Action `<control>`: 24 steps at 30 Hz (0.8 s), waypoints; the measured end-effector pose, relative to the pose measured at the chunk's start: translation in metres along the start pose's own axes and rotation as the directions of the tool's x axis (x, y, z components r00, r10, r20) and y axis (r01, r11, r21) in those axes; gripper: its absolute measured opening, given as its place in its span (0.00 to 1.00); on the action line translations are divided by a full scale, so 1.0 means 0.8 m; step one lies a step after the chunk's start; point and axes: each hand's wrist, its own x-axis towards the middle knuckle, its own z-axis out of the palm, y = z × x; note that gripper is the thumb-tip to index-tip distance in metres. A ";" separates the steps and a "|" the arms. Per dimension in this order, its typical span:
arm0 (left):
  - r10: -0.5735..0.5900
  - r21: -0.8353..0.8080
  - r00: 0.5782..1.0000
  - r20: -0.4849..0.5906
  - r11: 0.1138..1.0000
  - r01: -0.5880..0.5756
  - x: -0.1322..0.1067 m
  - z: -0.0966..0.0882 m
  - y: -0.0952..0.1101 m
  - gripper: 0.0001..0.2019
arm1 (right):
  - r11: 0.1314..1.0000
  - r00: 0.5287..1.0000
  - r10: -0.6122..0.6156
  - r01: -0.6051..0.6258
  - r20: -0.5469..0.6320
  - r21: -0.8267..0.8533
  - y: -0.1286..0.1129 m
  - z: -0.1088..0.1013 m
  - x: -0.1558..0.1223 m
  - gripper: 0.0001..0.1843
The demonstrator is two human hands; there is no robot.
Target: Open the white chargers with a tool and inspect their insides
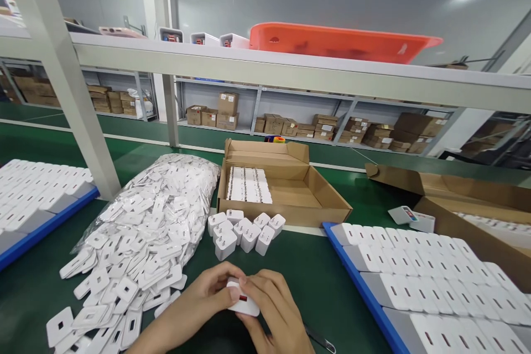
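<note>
Both my hands meet low in the middle over a green mat, holding one white charger block (244,300) with a red port facing up. My left hand (203,298) curls around its left side, fingers closed on it. My right hand (276,304) pinches its right side from above. Just beyond them stands a small cluster of several white charger blocks (244,231). To the left lies a clear plastic bag (143,221) spilling flat white square covers with small cut-outs.
An open cardboard box (315,193) with rows of white parts sits behind the cluster. Blue-edged trays of white chargers lie at the right (431,282) and far left (37,199). Another carton (468,193) is at right. A grey post (70,94) rises left. An orange tub (340,41) rests overhead.
</note>
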 end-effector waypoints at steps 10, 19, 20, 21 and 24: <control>0.148 0.088 0.976 -0.160 0.987 -0.135 -0.005 0.007 -0.005 0.20 | 0.815 0.874 0.477 -0.478 0.091 0.326 0.015 0.011 0.000 0.18; 0.123 0.078 0.983 -0.134 0.990 -0.113 0.002 0.011 -0.019 0.24 | 0.829 0.901 0.431 -0.416 0.047 0.373 0.018 0.010 -0.010 0.13; 0.171 0.125 0.959 -0.227 0.981 -0.146 0.003 0.015 -0.025 0.23 | 0.793 0.878 0.478 -0.433 0.003 0.429 0.017 0.014 -0.009 0.15; 0.240 0.201 0.907 -0.345 0.963 -0.178 0.004 0.018 -0.032 0.22 | 0.740 0.837 0.544 -0.449 -0.053 0.500 0.015 0.021 -0.008 0.17; 0.562 0.568 0.623 -0.544 0.793 -0.219 0.001 0.017 -0.057 0.18 | 0.535 0.646 0.742 -0.407 -0.181 0.741 -0.003 0.050 -0.007 0.25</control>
